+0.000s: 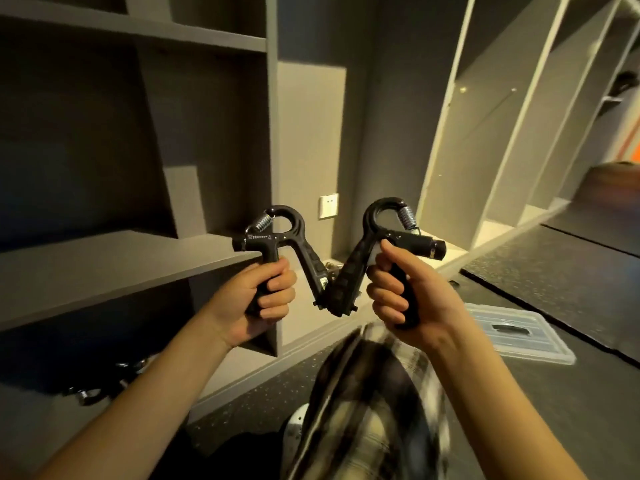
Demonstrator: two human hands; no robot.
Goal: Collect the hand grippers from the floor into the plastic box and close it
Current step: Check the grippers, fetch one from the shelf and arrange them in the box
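Observation:
I hold two black hand grippers with steel springs up in front of me. My left hand (pixel 258 299) is closed round one handle of the left hand gripper (pixel 287 237). My right hand (pixel 405 292) is closed round one handle of the right hand gripper (pixel 381 230). Their free handles hang down and meet between my hands. A clear plastic lid (pixel 519 332) lies flat on the dark floor to the right. More hand grippers (pixel 93 393) lie in shadow on the lowest shelf at the left. The box itself is not clearly in view.
Grey shelving (pixel 138 261) fills the left side, with a white-framed shelf unit (pixel 502 133) at the right. A wall socket (pixel 328 206) sits between them. A plaid cloth (pixel 374 403), blurred, hangs below my hands. The floor (pixel 554 271) is dark and speckled.

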